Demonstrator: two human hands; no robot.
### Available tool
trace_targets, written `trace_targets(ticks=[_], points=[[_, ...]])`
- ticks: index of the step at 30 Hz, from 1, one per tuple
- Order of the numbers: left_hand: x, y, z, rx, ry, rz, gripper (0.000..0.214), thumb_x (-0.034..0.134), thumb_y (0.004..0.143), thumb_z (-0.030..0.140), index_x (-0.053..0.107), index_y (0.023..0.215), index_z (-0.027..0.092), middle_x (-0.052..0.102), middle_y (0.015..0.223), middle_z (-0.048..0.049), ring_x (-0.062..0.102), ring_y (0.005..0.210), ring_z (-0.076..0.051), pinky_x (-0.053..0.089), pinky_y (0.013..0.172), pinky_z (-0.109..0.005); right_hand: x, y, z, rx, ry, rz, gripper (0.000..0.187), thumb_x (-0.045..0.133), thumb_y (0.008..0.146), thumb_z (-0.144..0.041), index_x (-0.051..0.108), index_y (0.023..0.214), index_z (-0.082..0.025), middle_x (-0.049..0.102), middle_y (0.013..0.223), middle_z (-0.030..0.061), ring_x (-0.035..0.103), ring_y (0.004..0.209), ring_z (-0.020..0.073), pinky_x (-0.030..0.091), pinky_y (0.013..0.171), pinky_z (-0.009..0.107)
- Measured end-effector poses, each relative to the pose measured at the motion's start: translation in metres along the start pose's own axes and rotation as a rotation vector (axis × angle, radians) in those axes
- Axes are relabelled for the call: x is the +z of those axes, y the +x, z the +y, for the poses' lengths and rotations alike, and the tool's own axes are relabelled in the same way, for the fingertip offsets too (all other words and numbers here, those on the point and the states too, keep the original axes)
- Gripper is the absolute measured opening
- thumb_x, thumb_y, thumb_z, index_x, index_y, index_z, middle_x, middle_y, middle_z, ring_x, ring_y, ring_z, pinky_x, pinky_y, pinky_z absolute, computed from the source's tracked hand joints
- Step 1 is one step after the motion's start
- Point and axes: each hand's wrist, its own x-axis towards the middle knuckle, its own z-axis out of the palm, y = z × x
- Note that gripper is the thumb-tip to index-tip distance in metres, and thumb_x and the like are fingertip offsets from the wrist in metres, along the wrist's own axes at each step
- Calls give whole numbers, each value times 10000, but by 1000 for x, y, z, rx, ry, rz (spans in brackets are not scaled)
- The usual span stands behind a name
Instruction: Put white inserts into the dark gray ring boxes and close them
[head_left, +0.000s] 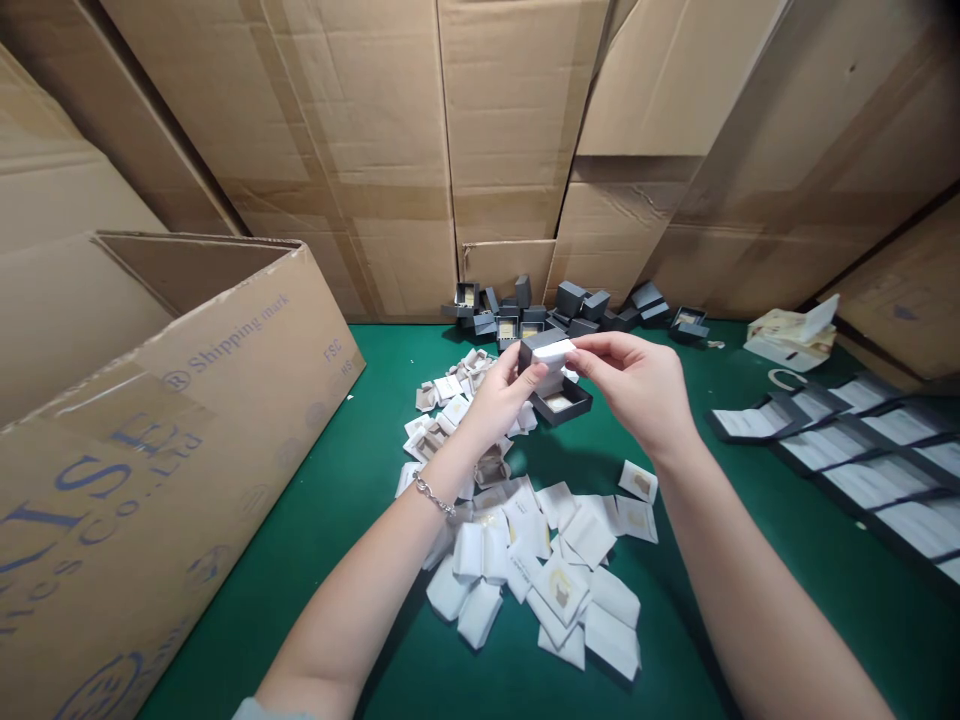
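My left hand grips a small black box by its raised lid, with the thumb at the front. The box stands open, and its lower half shows a pale lining. Between the fingertips of my right hand is the edge of a white folded paper, which lies against the inside of the lid. How far the paper is tucked in cannot be made out. Below my hands, a loose heap of white folded papers spreads over the green table, some with a yellowish print.
Several small black boxes, some open, are piled along the back by a cardboard wall. Rows of open black boxes with white inserts lie at the right. Behind them is a cream packet. A large open carton fills the left.
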Motion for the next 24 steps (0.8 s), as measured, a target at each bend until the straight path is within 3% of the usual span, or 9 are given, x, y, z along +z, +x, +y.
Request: trace_targets(ticks=[7, 10, 16, 24], points=[[-4, 2, 11, -65, 83, 50, 383, 721, 696, 284, 627, 1040, 146, 697, 1043, -83, 630, 961, -219, 480, 860, -326, 12, -5, -1, -117, -24, 18, 123, 651, 762, -259, 755, 797, -202, 726, 839, 41, 665, 762, 175, 535, 684, 294], [-5, 2, 12, -69, 103, 87, 422, 724, 670, 249, 606, 1063, 149, 686, 1056, -76, 627, 953, -210, 483, 842, -309, 19, -7, -1, -143, -27, 0, 123, 644, 776, -251, 755, 811, -211, 714, 859, 37, 660, 764, 164, 537, 691, 290], [-5, -2, 14, -30, 388, 95, 357, 688, 681, 245, 620, 1025, 179, 671, 991, -33, 595, 928, -206, 456, 798, -287, 20, -7, 3, -283, -139, -61, 122, 640, 780, -209, 754, 821, -226, 713, 854, 26, 666, 767, 166, 539, 708, 297], [2, 0, 7, 27, 125, 66, 394, 689, 700, 250, 588, 1071, 162, 639, 1044, -50, 578, 976, -191, 470, 836, -273, 14, -8, -4, -446, -291, 7, 113, 619, 812, -228, 730, 831, -236, 712, 880, 37, 668, 795, 182, 535, 717, 312]])
